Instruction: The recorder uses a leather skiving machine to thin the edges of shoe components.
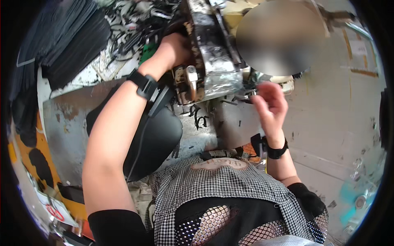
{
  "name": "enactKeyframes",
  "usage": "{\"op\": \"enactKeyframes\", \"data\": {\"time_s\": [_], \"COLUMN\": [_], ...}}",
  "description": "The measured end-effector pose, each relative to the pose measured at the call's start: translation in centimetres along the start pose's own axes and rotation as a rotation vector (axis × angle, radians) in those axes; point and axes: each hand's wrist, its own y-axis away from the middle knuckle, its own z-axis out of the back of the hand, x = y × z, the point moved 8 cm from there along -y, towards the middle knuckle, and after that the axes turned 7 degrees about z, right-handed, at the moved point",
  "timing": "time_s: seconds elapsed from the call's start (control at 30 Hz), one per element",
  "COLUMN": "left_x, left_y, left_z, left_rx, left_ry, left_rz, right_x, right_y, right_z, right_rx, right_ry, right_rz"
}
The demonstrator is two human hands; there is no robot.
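Note:
A worn dark machine head (211,45), like that of an industrial sewing machine and wrapped in clear film at its near end, stands in front of me. My left hand (176,48) reaches in at its left side. The fingers there are hidden behind the machine, so what they touch does not show. To the right of the machine's near end, my right hand (271,102) is raised with fingers loosely curled and the thumb apart. Nothing shows in it. Black straps with small devices circle both wrists.
Black and pale scraps (137,24) heap up left of the machine. Beyond them lies a stack of long black strips (69,45). A blurred round patch covers something at upper right. A turquoise fan (355,201) stands at lower right. Small black offcuts (200,119) litter the surface below.

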Motion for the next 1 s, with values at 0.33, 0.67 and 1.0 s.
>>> {"op": "enactKeyframes", "data": {"time_s": [0.33,0.67,1.0], "left_x": [-1.4,4.1,9.6], "left_y": [8.2,28.2,47.1], "left_z": [4.3,14.6,16.5], "left_rx": [-0.227,-0.831,-1.326], "left_ry": [0.154,0.193,0.159], "left_rz": [0.029,0.251,0.402], "right_x": [-0.5,-8.5,-22.5], "right_y": [-0.4,6.2,10.3], "right_z": [-1.6,1.1,-4.6], "right_rx": [-0.026,0.003,-0.234], "right_ry": [-0.180,0.120,-1.362], "right_rz": [-0.049,-0.115,-1.023]}}
